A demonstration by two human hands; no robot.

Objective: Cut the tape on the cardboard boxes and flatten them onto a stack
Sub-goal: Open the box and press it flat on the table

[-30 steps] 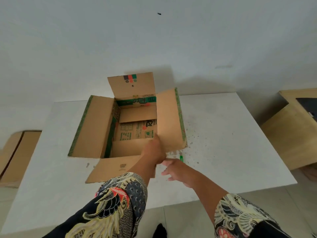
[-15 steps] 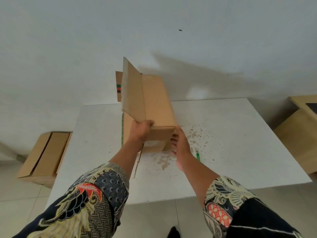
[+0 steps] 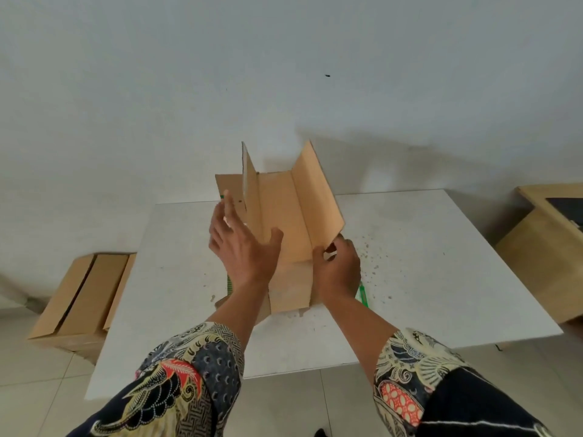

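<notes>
A brown cardboard box [image 3: 284, 222] stands half collapsed on the white table [image 3: 426, 272], its flaps sticking up and its lower end resting on the tabletop. My left hand [image 3: 243, 247] presses flat against the box's left side, fingers spread and thumb over a fold. My right hand [image 3: 339, 269] pinches the lower right edge of a panel. A green box cutter [image 3: 362, 293] lies on the table just right of my right wrist, partly hidden by it.
A stack of flattened cardboard [image 3: 85, 298] lies on the tiled floor to the left of the table. A wooden cabinet [image 3: 545, 247] stands at the right. Cardboard crumbs dot the tabletop near the box. A white wall rises behind the table.
The box was lying open on the table, then was lifted and turned on end. Now its panels fold inward, and my left hand has shifted from gripping the edge to pressing its side.
</notes>
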